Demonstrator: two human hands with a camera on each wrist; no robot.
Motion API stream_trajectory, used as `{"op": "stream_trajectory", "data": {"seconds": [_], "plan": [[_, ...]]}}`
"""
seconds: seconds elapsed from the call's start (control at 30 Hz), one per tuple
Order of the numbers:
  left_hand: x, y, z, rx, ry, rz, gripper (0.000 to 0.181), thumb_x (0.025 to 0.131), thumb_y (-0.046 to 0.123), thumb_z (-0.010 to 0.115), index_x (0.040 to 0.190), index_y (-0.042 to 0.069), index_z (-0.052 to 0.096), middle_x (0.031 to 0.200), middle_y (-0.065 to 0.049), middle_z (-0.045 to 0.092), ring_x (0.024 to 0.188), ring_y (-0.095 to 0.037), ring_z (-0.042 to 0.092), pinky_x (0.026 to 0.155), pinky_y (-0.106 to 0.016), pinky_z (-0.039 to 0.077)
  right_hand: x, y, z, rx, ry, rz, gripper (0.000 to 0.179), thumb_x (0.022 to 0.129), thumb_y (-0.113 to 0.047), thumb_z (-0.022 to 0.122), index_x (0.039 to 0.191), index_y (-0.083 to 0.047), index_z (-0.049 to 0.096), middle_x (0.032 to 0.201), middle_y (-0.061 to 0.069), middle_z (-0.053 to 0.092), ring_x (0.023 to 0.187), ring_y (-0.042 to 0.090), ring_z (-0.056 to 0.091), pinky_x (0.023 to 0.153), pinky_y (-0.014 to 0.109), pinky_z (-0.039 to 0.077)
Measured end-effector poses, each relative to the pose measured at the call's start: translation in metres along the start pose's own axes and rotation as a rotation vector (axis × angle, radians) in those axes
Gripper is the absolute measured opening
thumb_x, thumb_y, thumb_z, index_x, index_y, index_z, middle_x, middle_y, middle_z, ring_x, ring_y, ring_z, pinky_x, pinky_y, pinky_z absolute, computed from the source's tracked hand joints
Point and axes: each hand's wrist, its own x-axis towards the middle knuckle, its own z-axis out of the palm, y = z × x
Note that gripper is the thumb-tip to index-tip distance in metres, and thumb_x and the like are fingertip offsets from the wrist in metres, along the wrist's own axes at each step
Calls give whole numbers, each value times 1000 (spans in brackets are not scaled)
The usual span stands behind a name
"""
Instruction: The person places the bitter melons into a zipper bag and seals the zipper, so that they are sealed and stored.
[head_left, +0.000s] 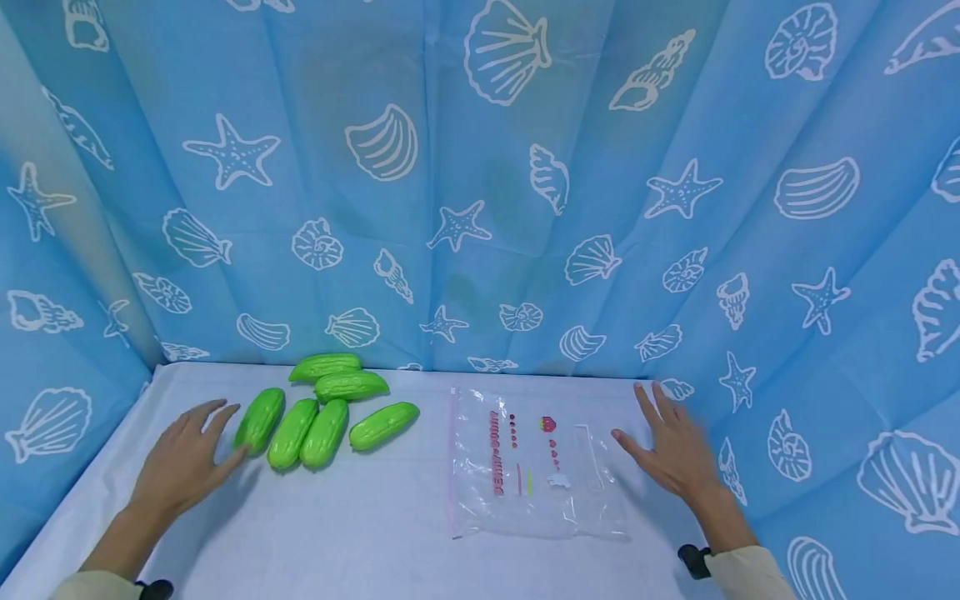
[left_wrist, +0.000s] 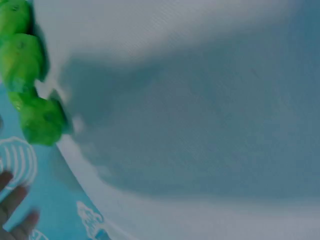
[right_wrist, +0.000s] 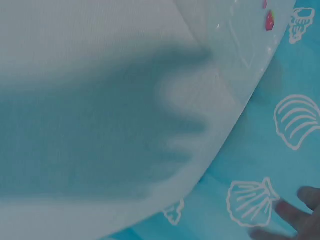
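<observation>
Several green, ridged, cucumber-like vegetables (head_left: 325,435) lie in a loose group on the left of the table. My left hand (head_left: 182,456) hovers beside the leftmost green vegetable (head_left: 259,419), fingers spread and holding nothing. A clear plastic zip bag (head_left: 536,467) with red lettering and a strawberry print lies flat to the right of the group. Just past the bag's right side, my right hand (head_left: 671,446) is held over the table with its fingers apart and nothing in it. In the left wrist view, some green vegetables (left_wrist: 22,60) show at the left edge.
A white cloth (head_left: 360,533) covers the table. Blue curtains (head_left: 420,208) with white shell and starfish prints hang behind it and at both sides. Dark bands (head_left: 694,562) are worn on both wrists.
</observation>
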Motion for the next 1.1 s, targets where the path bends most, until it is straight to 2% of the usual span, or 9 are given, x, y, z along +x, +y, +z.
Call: {"op": "stream_trajectory", "data": {"seconds": [0.07,0.13,0.2,0.27,0.4,0.57,0.7,0.9,1.1], "plan": [[2,7,1,-5,30,26,44,80,23,77,113,-2,63,107,-21,60,95,-37,61,78,-51,54,-1,-3,2,78,-87,24,91,88,-62,57,156,-15,19,157,22,22,137,50,27,101,72,29],[3,18,2,-34,34,38,27,79,13,78,100,-1,67,92,-13,65,76,-27,65,64,-41,56,-2,-8,7,174,-190,61,87,87,-56,63,154,-13,27,154,21,31,133,47,37,95,66,41],[5,32,4,-85,24,39,18,79,9,78,94,1,70,83,-8,67,68,-20,64,58,-36,55,-5,-14,13,243,-271,81,81,84,-48,72,149,-12,39,147,20,43,127,43,46,90,59,49],[6,47,9,-153,18,41,13,80,7,77,91,3,71,81,-6,68,66,-15,63,58,-32,54,-7,-21,18,280,-325,81,74,80,-41,79,143,-14,49,141,16,51,120,39,54,85,53,54],[8,78,25,-310,-2,63,10,80,6,78,88,8,73,79,2,67,66,-6,59,57,-24,52,-9,-35,26,278,-383,71,73,72,-41,85,136,-19,58,138,11,55,125,36,51,94,56,48],[13,117,48,-491,-116,72,6,83,7,75,85,11,73,76,10,62,65,1,54,56,-19,49,-10,-50,35,230,-445,70,79,62,-46,89,133,-24,62,142,8,51,133,36,41,99,63,40],[16,144,63,-578,-187,71,5,83,10,76,84,14,72,78,11,62,65,1,54,57,-19,49,-10,-61,43,191,-450,47,79,61,-48,89,131,-25,63,146,8,47,136,35,38,100,62,40],[20,177,80,-692,-223,78,5,87,17,74,87,13,73,79,10,63,66,0,56,59,-20,50,-7,-73,52,106,-408,-12,74,66,-53,85,130,-22,65,145,13,48,136,41,36,101,62,39],[20,201,90,-821,-268,68,24,84,24,77,96,4,73,80,7,62,70,-3,58,63,-22,51,-7,-78,56,65,-386,-42,73,69,-55,82,131,-21,64,144,16,48,134,42,39,99,61,42]]}}
